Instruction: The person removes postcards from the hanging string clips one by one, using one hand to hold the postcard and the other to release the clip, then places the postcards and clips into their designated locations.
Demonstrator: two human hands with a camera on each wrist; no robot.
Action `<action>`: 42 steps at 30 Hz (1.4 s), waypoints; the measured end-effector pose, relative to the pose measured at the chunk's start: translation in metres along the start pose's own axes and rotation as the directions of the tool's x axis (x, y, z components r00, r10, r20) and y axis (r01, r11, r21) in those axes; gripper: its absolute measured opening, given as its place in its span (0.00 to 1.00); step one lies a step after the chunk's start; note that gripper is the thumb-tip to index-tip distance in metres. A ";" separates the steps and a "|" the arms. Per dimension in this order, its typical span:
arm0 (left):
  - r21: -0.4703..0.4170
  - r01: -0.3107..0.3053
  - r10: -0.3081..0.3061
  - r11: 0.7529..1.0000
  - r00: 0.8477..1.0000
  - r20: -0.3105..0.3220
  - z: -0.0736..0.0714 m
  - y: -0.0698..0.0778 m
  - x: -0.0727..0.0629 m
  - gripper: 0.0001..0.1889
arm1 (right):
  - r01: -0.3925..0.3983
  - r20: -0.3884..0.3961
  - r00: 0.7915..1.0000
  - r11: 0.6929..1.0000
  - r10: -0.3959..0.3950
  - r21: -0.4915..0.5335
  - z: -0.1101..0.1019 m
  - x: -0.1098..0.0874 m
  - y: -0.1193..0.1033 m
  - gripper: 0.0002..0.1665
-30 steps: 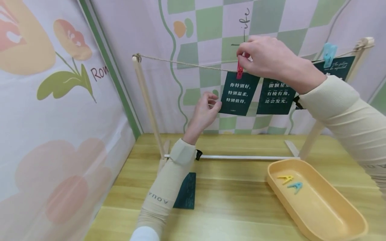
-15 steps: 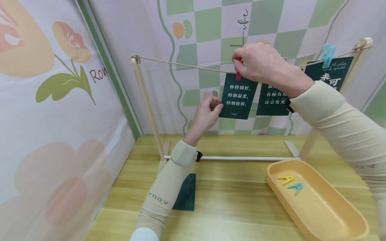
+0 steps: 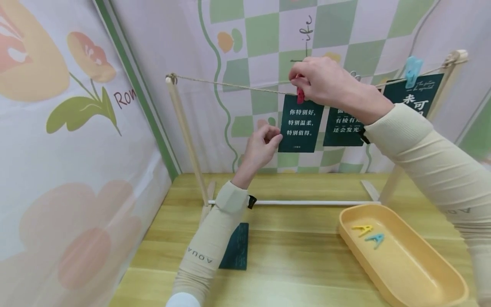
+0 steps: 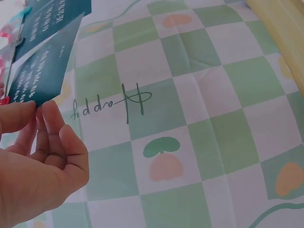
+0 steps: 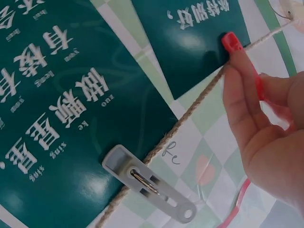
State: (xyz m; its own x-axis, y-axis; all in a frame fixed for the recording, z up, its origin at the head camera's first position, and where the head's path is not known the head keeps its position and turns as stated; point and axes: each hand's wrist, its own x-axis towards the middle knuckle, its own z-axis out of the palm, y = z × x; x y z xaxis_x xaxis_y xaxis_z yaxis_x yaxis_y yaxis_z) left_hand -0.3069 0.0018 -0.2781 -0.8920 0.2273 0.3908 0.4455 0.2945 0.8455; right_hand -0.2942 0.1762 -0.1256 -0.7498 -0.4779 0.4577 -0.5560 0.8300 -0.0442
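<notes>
My right hand (image 3: 326, 81) pinches a red clothespin (image 3: 300, 97) at the top edge of a dark green card (image 3: 298, 143) with white Chinese writing. In the right wrist view the red clothespin's tip lies over the card beside the twine (image 5: 199, 97). My left hand (image 3: 261, 147) pinches the same card's left edge between thumb and fingertips, as the left wrist view also shows. To the right hangs a second green card (image 3: 341, 138), held on the twine by a grey clothespin (image 5: 161, 194). A light blue clothespin (image 3: 412, 71) holds a third card (image 3: 433, 89) near the right post.
The twine runs between two wooden posts (image 3: 188, 138) joined low down by a white rod (image 3: 307, 203). An orange tray (image 3: 426, 273) at right holds a yellow clothespin (image 3: 362, 230) and a blue clothespin (image 3: 375, 239). Another green card (image 3: 238, 249) lies on the table, partly behind my left forearm.
My right hand has moved a little left and down with the red clothespin. The card under it hangs straighter than before. My left hand stays at the card's edge.
</notes>
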 end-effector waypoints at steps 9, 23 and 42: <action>-0.047 -0.006 0.005 0.999 1.000 -0.027 -0.005 -0.002 -0.001 0.08 | 0.083 -0.229 0.971 0.996 -0.076 0.020 0.009 0.003 -0.004 0.13; -0.039 -0.048 0.047 0.998 0.999 -0.019 -0.016 -0.008 -0.006 0.08 | 0.045 -0.279 0.960 0.995 -0.018 0.094 0.005 0.007 -0.009 0.15; -0.049 -0.015 0.015 0.999 1.000 0.008 -0.032 -0.015 -0.013 0.07 | 0.067 -0.326 0.944 0.997 -0.054 0.030 -0.012 -0.001 -0.006 0.11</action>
State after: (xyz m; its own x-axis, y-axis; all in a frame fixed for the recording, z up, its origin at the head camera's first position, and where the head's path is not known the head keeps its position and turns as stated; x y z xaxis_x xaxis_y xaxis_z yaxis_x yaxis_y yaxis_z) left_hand -0.3045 -0.0348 -0.2839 -0.8845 0.2392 0.4006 0.4542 0.2452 0.8565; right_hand -0.2856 0.1750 -0.1155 -0.5609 -0.4024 0.7235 -0.6159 0.7868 -0.0399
